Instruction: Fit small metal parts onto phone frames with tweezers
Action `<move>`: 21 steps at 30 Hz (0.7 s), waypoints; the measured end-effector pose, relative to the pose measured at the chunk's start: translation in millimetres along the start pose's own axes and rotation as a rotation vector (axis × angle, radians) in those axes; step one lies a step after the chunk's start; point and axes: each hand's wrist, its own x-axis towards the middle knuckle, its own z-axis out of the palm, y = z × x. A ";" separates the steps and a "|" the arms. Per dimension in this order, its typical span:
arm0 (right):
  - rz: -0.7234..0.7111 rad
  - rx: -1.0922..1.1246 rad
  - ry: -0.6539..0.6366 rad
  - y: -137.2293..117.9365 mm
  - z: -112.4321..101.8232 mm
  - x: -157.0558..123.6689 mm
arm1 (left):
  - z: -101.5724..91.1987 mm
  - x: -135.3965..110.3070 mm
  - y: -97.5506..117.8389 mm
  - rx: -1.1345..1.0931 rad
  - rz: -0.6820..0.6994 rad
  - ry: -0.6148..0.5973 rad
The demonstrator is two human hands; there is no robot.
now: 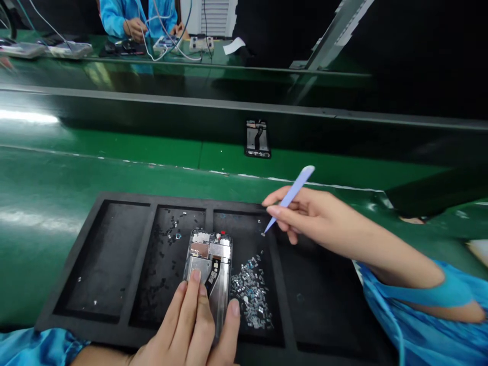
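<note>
My left hand [194, 317] grips an opened phone body [211, 254] by its lower half, fingers across its back and thumb along the right side. Metal shields and a dark flex cable show on the phone. Between the thumb and fingers of my right hand [301, 213] is a pair of light purple tweezers [292, 195], tilted with the tip downward. The tip points at a tiny part [263, 234] beyond the phone's upper right; whether it is gripped, I cannot tell. A heap of small metal parts [251, 295] lies right of the phone.
Beneath everything is a black compartmented tray [131, 300] on a green bench [34, 203]. Small dark pieces [163, 284] are scattered in one compartment. Another phone body [258, 140] lies farther back. Beyond the low divider, a person in blue [137, 20] works among cables.
</note>
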 end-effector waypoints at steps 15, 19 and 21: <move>-0.016 0.268 -0.139 -43.7 91.0 55.2 | 1.0 6.6 -4.2 -0.218 -0.238 0.049; -0.051 0.331 0.013 -34.2 94.5 57.1 | -11.8 16.6 -32.8 -0.354 -0.066 0.007; -0.149 0.324 0.128 -34.1 94.0 55.5 | -10.9 20.6 -42.2 -0.382 -0.038 0.011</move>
